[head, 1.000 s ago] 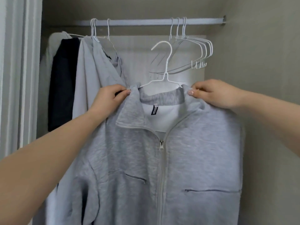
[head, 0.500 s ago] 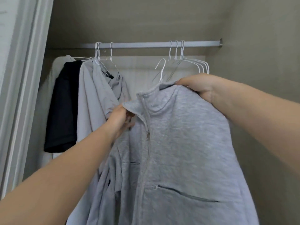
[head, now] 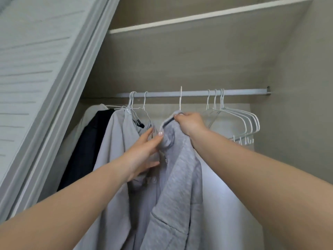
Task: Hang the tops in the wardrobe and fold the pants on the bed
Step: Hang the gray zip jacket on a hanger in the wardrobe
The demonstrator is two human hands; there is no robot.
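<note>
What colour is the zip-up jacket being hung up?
Light heather grey jacket, seen in the head view.

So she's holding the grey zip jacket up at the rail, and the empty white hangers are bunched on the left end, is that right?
Not quite: the head view shows the empty white hangers bunched toward the right end of the rail. The rest holds: the grey zip jacket is held up at the rail.

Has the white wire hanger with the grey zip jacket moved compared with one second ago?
Yes. The white wire hanger has risen: its hook now reaches the metal wardrobe rail, whereas before it hung well below that rail.
</note>
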